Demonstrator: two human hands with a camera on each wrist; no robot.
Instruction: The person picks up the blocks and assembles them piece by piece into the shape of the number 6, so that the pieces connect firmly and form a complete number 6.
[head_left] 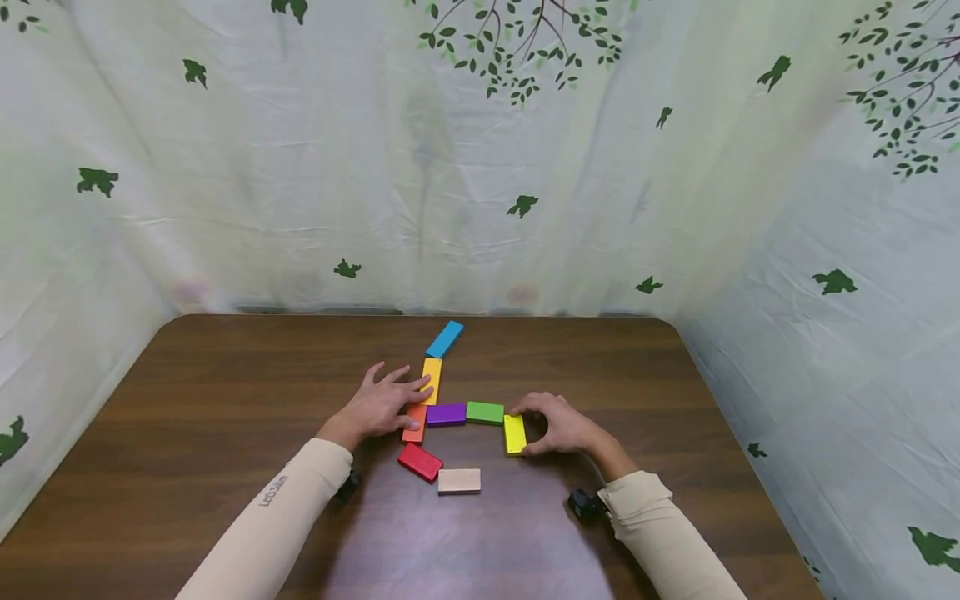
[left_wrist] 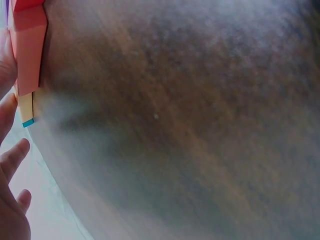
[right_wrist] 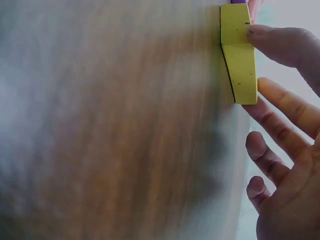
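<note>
My right hand (head_left: 562, 427) pinches a bright yellow block (head_left: 514, 436) between thumb and fingers. One end of this block meets the right end of a green block (head_left: 485, 412); in the right wrist view the thumb (right_wrist: 285, 45) lies against its near end. My left hand (head_left: 378, 404) spreads its fingers over the row's left side. Its thumb touches an orange block (head_left: 415, 431), and its fingertips reach an amber block (head_left: 432, 368). A purple block (head_left: 446, 414) bridges from there to the green one. A blue block (head_left: 446, 339) slants off the amber block's far end.
Below the orange block lies a tilted red block (head_left: 420, 462), its corner at a pale wooden block (head_left: 459, 481). All of them lie on a brown wooden table (head_left: 247, 392). Behind it hangs a white leaf-patterned curtain (head_left: 300, 167).
</note>
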